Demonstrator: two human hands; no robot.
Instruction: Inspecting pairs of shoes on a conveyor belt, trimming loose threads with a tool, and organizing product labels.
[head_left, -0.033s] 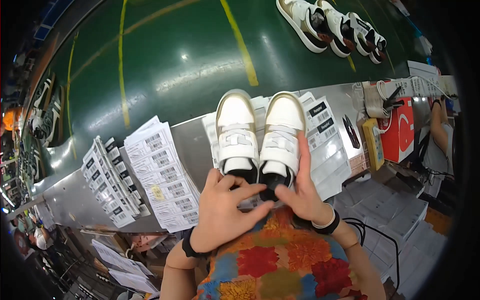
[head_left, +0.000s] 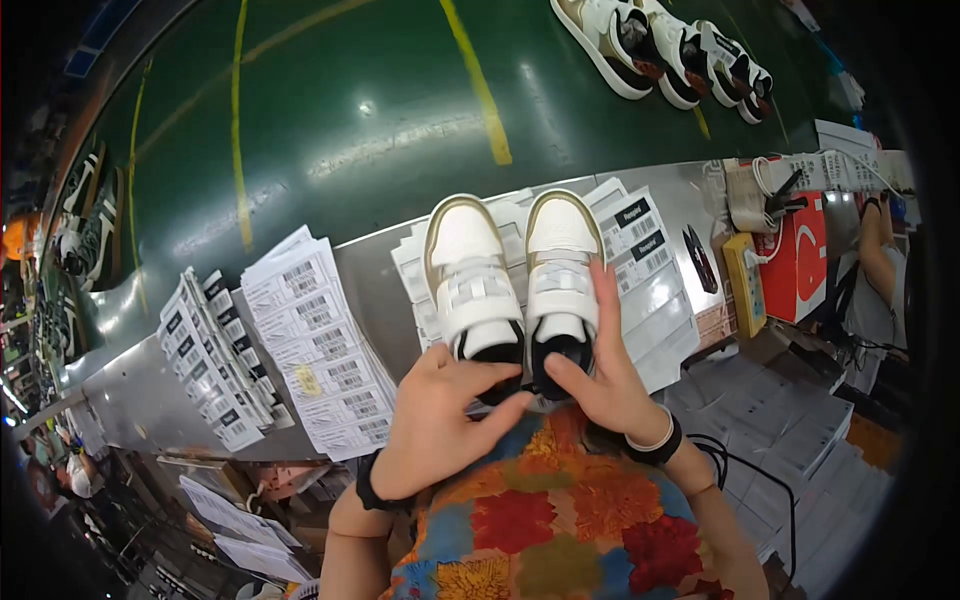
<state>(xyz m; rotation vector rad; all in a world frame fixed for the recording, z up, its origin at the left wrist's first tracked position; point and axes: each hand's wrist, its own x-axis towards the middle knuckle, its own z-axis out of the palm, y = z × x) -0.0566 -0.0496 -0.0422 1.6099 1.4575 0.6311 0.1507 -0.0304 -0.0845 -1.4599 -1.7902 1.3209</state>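
Note:
Two white sneakers with tan-gold edging and black linings stand side by side, toes pointing away from me: the left sneaker (head_left: 470, 270) and the right sneaker (head_left: 563, 265). At the left one's heel, my left hand (head_left: 440, 420) has a finger across the opening and its thumb behind, gripping the heel. My right hand (head_left: 610, 380) grips the right sneaker, fingers along its outer side and thumb at the collar. Label sheets (head_left: 650, 290) lie under and beside the pair. Where the heels meet my hands is partly hidden.
Stacks of barcode sheets (head_left: 320, 340) and cut labels (head_left: 210, 360) lie to the left on the metal ledge. More sneakers (head_left: 610, 45) stand on the green belt (head_left: 350, 130). Black snips (head_left: 700, 260), a yellow power strip (head_left: 743, 285) and a red box (head_left: 803, 260) are at the right.
Both sneakers have come slightly nearer me and spread a little at the toes. My left finger has moved from the right sneaker's heel to the left sneaker's opening.

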